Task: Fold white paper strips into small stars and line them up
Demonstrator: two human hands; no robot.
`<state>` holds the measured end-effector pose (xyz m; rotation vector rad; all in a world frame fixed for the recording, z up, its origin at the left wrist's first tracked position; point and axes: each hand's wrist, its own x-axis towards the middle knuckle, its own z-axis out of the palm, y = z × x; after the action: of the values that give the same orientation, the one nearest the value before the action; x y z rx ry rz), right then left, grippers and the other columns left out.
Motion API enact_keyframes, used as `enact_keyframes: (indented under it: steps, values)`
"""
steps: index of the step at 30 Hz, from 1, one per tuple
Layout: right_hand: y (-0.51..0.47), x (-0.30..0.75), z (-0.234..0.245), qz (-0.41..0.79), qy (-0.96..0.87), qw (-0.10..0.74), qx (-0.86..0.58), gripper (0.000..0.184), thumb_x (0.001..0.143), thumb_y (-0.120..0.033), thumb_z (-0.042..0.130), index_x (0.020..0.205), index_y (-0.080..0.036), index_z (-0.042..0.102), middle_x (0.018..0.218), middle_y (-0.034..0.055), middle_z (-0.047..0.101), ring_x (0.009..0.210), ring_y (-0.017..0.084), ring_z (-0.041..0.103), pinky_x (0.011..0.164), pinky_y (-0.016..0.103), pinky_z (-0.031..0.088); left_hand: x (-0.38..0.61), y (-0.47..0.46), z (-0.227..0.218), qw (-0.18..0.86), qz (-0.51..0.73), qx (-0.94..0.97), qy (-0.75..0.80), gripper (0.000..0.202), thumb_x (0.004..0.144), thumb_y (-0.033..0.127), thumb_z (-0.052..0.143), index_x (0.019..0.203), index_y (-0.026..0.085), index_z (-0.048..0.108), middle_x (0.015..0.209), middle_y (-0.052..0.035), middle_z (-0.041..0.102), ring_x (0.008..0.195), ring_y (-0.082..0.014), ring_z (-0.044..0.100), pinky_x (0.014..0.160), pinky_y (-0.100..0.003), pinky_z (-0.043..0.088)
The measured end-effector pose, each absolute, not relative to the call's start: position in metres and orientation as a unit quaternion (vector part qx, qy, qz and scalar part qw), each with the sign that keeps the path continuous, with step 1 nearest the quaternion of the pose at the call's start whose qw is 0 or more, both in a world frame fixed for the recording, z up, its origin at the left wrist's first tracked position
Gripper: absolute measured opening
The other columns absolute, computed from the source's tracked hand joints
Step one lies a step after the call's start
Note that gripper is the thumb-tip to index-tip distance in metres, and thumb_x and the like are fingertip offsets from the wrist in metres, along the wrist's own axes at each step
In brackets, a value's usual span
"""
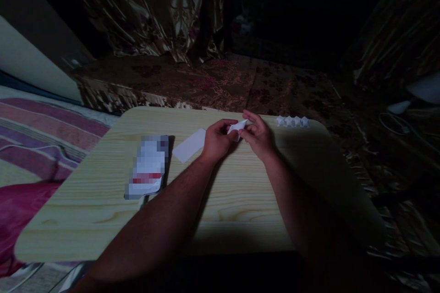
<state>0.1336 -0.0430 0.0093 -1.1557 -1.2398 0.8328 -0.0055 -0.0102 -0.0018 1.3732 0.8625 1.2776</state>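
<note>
Between my two hands, over the far middle of the wooden table (240,201), is a small folded piece of white paper (238,126). My left hand (219,139) grips its left side with thumb and fingers. On the other side my right hand (257,136) pinches it by thumb and forefinger, the other fingers raised. A flat white paper strip (189,145) lies just left of my left hand. Several small white folded paper shapes (292,121) stand in a row at the far right edge of the table.
A phone (146,167) with a blurred-out screen lies on the table's left side. Left of the table is a bed with a striped cover (37,142). Behind it hang patterned curtains (178,9) over a cloth-covered ledge (213,82). The right side is dark.
</note>
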Motion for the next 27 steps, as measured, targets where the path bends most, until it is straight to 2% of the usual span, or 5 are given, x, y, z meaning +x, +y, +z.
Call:
enact_keyframes:
  steps: [3, 6, 12, 22, 27]
  values:
    - [-0.042, 0.133, 0.007, 0.352, -0.534, 0.582, -0.503, 0.041, 0.071, -0.031, 0.067, 0.111, -0.023, 0.059, 0.115, 0.0070, 0.064, 0.078, 0.014, 0.061, 0.063, 0.025, 0.048, -0.005, -0.012, -0.002, 0.509, 0.516, 0.587, 0.361, 0.032, 0.066, 0.025, 0.073, 0.098, 0.016, 0.071, 0.074, -0.0017, 0.066, 0.062, -0.0117, 0.056, 0.059, -0.023, 0.045]
    - [-0.039, 0.132, 0.004, 0.352, -0.518, 0.601, -0.497, 0.027, 0.069, -0.030, 0.068, 0.092, -0.020, 0.059, 0.116, 0.0063, 0.062, 0.084, 0.015, 0.063, 0.066, 0.025, 0.049, -0.005, -0.013, -0.001, 0.509, 0.504, 0.593, 0.368, 0.033, 0.066, 0.027, 0.074, 0.097, 0.016, 0.070, 0.069, -0.0007, 0.065, 0.057, -0.0109, 0.055, 0.055, -0.022, 0.043]
    - [-0.038, 0.135, 0.000, 0.360, -0.498, 0.605, -0.506, 0.025, 0.070, -0.028, 0.067, 0.091, -0.021, 0.056, 0.109, 0.0042, 0.065, 0.073, 0.013, 0.063, 0.057, 0.023, 0.046, -0.006, -0.011, -0.003, 0.502, 0.492, 0.602, 0.378, 0.030, 0.067, 0.028, 0.073, 0.094, 0.015, 0.070, 0.073, -0.0023, 0.067, 0.060, -0.0117, 0.057, 0.058, -0.023, 0.046]
    - [-0.037, 0.136, 0.001, 0.350, -0.512, 0.586, -0.521, 0.016, 0.070, -0.030, 0.067, 0.075, -0.018, 0.058, 0.101, 0.0046, 0.067, 0.073, 0.013, 0.060, 0.058, 0.024, 0.048, -0.004, -0.014, 0.002, 0.514, 0.494, 0.605, 0.354, 0.029, 0.067, 0.030, 0.075, 0.090, 0.014, 0.071, 0.071, -0.0021, 0.068, 0.057, -0.0096, 0.055, 0.055, -0.022, 0.043]
    - [-0.036, 0.138, -0.003, 0.337, -0.506, 0.574, -0.548, 0.018, 0.070, -0.033, 0.067, 0.077, -0.019, 0.061, 0.078, 0.0009, 0.066, 0.062, 0.012, 0.055, 0.053, 0.023, 0.043, -0.004, -0.015, 0.006, 0.522, 0.488, 0.593, 0.370, 0.027, 0.066, 0.029, 0.077, 0.088, 0.013, 0.073, 0.074, -0.0040, 0.071, 0.059, -0.0107, 0.058, 0.057, -0.022, 0.046]
